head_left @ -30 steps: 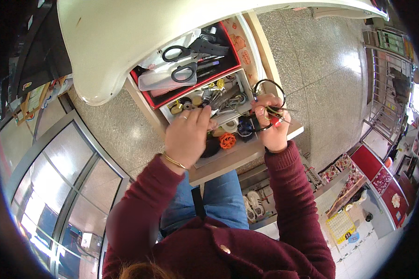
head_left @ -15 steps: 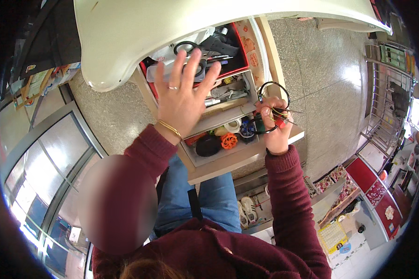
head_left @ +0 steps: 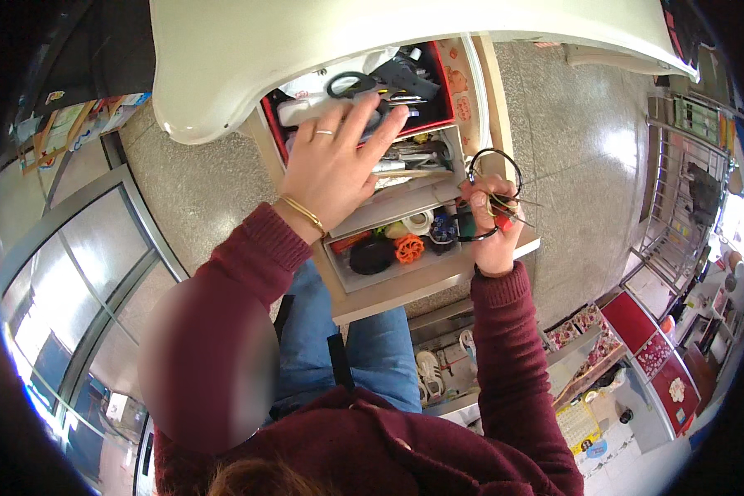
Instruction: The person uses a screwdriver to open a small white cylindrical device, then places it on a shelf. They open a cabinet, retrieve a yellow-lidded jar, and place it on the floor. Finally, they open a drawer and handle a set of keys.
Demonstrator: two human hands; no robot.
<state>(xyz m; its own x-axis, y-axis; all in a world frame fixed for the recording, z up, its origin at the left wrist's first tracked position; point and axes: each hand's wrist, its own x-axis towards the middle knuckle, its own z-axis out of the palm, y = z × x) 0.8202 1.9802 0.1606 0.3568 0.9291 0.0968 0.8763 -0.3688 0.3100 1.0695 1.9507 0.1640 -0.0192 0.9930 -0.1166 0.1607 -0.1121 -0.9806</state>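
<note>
My left hand (head_left: 332, 169) reaches over a red-edged box (head_left: 447, 70) in the pulled-out drawer (head_left: 438, 289), palm down with the fingers apart and nothing held. Its fingertips are near a black scissors handle (head_left: 351, 83); whether they touch is hidden. Beyond lies a black object (head_left: 408, 74) among pens. My right hand (head_left: 494, 240), at the drawer's right edge, is closed around what look like scissors with large black loop handles (head_left: 514, 164). Thin metal points stick out to the right. Something red (head_left: 504, 221) and thin yellowish strands show in the grip too, partly covered by the fingers.
The drawer's front section holds a black round item (head_left: 372, 257), an orange flower-shaped piece (head_left: 408, 249) and a white tape roll (head_left: 419, 222). A pale tabletop (head_left: 372, 25) overhangs the drawer's far end. White shoes (head_left: 430, 372) stand below, right of my legs.
My left hand has lowered and shifted slightly right over the red-edged box, its fingers less spread. My right hand keeps its hold with little movement. The view has shifted slightly.
</note>
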